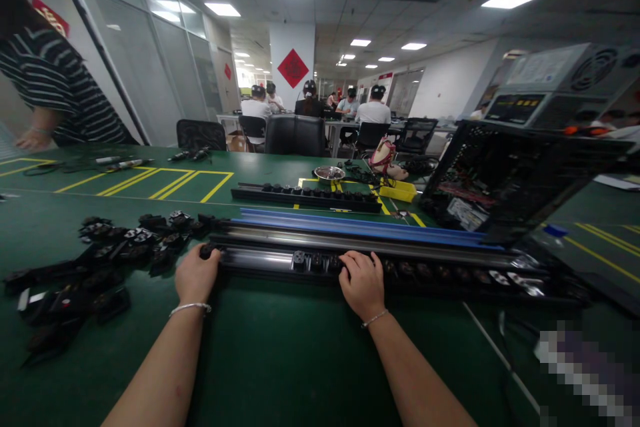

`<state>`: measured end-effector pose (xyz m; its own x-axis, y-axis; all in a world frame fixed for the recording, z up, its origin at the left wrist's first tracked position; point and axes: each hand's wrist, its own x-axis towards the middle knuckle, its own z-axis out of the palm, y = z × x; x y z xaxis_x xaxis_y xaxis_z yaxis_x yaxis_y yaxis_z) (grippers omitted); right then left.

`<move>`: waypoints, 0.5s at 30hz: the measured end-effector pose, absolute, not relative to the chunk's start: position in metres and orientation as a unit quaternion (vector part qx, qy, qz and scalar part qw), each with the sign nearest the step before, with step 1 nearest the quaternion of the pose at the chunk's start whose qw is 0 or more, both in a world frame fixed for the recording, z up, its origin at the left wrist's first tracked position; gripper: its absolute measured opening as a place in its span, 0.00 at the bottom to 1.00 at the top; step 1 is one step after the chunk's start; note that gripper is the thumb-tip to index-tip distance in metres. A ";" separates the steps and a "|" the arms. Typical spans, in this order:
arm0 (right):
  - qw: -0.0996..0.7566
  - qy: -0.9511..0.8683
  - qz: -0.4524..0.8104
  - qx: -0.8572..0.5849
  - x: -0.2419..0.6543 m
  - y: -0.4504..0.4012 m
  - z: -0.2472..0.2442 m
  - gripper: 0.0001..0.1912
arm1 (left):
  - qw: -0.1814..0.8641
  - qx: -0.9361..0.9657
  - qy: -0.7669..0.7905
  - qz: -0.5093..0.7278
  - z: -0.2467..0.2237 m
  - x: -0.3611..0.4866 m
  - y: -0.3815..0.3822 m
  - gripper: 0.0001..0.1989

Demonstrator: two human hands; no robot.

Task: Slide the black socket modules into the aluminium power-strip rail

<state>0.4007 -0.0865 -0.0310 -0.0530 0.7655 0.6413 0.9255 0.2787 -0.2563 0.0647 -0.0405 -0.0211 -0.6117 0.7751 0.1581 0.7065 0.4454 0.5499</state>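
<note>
Across the green tabletop (280, 347) lies a long black rail (257, 260) with a shiny metal channel, like a power strip housing. Several small black socket-like modules (317, 261) sit in a row in it, from about the middle toward the right. At the rail's left end, my left hand (196, 275) is closed around a small black piece (207, 251); its exact kind is partly hidden by the fingers. My right hand (364, 283) has its fingers curled over the rail and its modules near the middle, and what lies under the fingertips is hidden.
Loose black modules (135, 247) are heaped at left. Behind the rail lie blue strips (360, 227) and another filled black rail (305, 196). Beyond are a metal bowl (329, 174), a yellow tray (399, 190) and an open computer case (500, 173). A person (60, 87) stands at far left.
</note>
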 end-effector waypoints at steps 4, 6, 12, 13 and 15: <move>0.348 -0.716 -0.115 -0.593 0.401 -0.086 -0.032 0.13 | 0.064 0.433 0.846 0.305 -0.021 0.064 -0.041 0.22; 0.349 -0.717 -0.118 -0.592 0.401 -0.086 -0.032 0.13 | 0.067 0.425 0.848 0.310 -0.020 0.063 -0.041 0.22; 0.344 -0.717 -0.122 -0.594 0.401 -0.086 -0.032 0.13 | 0.076 0.410 0.848 0.326 -0.019 0.058 -0.039 0.23; 0.345 -0.716 -0.119 -0.595 0.401 -0.087 -0.031 0.13 | 0.076 0.409 0.848 0.329 -0.019 0.058 -0.039 0.22; 0.345 -0.716 -0.115 -0.596 0.401 -0.087 -0.031 0.13 | 0.074 0.406 0.847 0.336 -0.019 0.056 -0.039 0.22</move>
